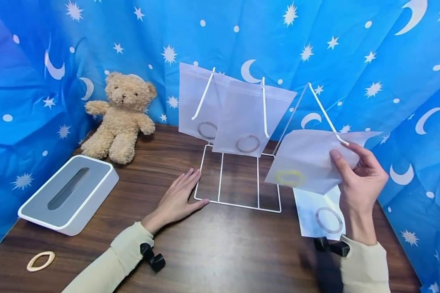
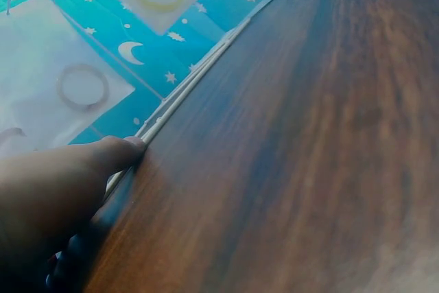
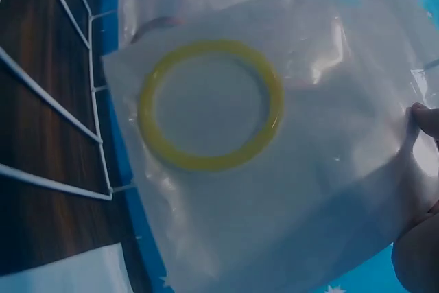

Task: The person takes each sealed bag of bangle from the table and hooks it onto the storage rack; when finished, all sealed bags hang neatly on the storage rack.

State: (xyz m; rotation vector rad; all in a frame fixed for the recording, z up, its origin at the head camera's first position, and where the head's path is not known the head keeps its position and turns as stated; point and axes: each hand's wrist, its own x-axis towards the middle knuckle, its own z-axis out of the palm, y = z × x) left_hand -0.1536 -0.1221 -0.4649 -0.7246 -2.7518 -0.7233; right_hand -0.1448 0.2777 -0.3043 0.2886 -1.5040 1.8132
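My right hand [image 1: 364, 179] pinches a translucent zip bag [image 1: 308, 156] between thumb and fingers, beside the tip of the rack's rightmost hook [image 1: 326, 110]. Inside that bag is a yellow bangle [image 3: 211, 166]; the hook's tip overlaps the bag's upper edge in the head view. My left hand [image 1: 177, 197] lies palm down on the table, fingers spread, at the front left corner of the white wire rack [image 1: 238, 205]. Its thumb [image 2: 110, 152] rests against the base wire. Two more bags, a left one [image 1: 192, 97] and a middle one [image 1: 242, 118], hang from the other hooks, each holding a greyish ring.
Another bag [image 1: 308, 224] with a ring lies on the table under my right wrist. At left are a grey-topped tissue box [image 1: 95, 199], a teddy bear [image 1: 122, 118] and a pale wooden ring [image 1: 31, 266]. A blue starry curtain [image 1: 212, 40] encloses the table.
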